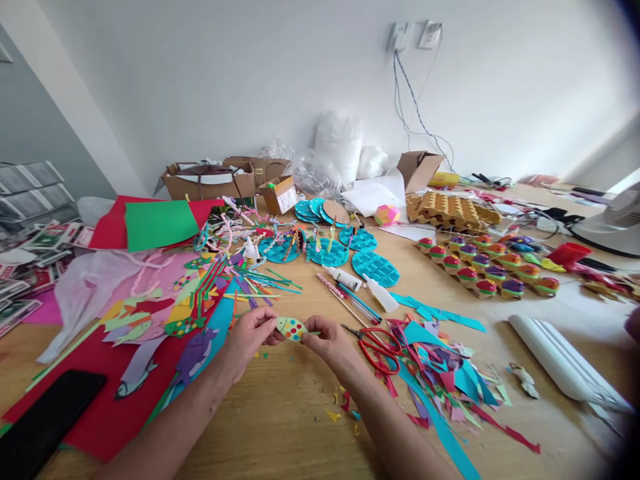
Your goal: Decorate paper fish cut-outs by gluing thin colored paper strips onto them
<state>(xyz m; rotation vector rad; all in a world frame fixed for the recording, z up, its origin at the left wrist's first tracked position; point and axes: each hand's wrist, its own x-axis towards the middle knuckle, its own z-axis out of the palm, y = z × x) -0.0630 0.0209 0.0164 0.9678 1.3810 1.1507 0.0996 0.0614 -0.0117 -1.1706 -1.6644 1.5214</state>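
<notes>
Between my two hands is a small pale-green paper fish [292, 329] with red, yellow and orange dots. My left hand [256, 332] pinches its head end between thumb and fingers. At the tail end, my right hand [324, 340] pinches it in the same way. The fish is held just over the wooden table [260, 413]. Red-handled scissors [381, 348] lie right beside my right hand, next to a heap of colored paper scraps [445, 367]. Left of my left hand rests a purple paper fish [194, 353] on red and blue paper.
Glue bottles [381, 293] and pens [357, 305] lie beyond my hands. Blue round pieces [327, 252] stand farther back. Rows of painted egg-carton cups [487, 270] are at right, near a white long object [565, 360]. A black phone [53, 420] lies front left.
</notes>
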